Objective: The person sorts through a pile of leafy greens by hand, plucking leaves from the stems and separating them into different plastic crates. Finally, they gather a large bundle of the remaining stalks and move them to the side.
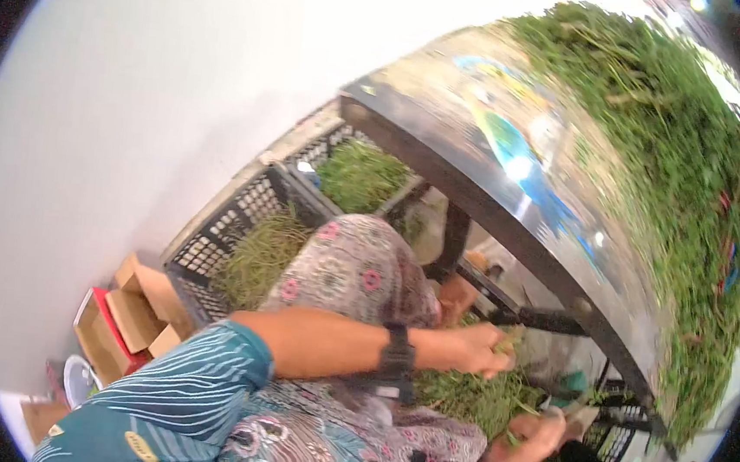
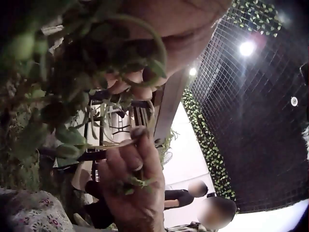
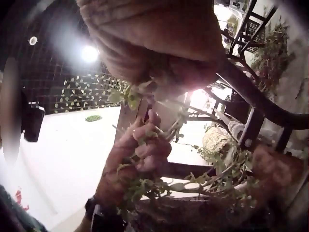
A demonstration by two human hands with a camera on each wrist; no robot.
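Note:
My left hand [image 1: 469,347], a dark strap on its wrist, grips leafy green stems over my lap. In the right wrist view its fingers are curled round the leafy stems [image 3: 166,186], which trail out below them. My right hand [image 1: 536,439] is a short way off, with a thin stem [image 2: 118,144] pinched between its thumb and finger in the left wrist view. A small leafy sprig [image 2: 137,182] also pokes out from its curled fingers. Beneath both hands lies a pile of loose greens [image 1: 483,396].
A large heap of greens [image 1: 657,123] covers the far side of the table [image 1: 433,88], whose dark edge runs beside my knee. Black crates [image 1: 222,228] holding greens stand against the wall. Cardboard boxes [image 1: 133,317] are behind them. Other people [image 2: 181,197] appear in the background.

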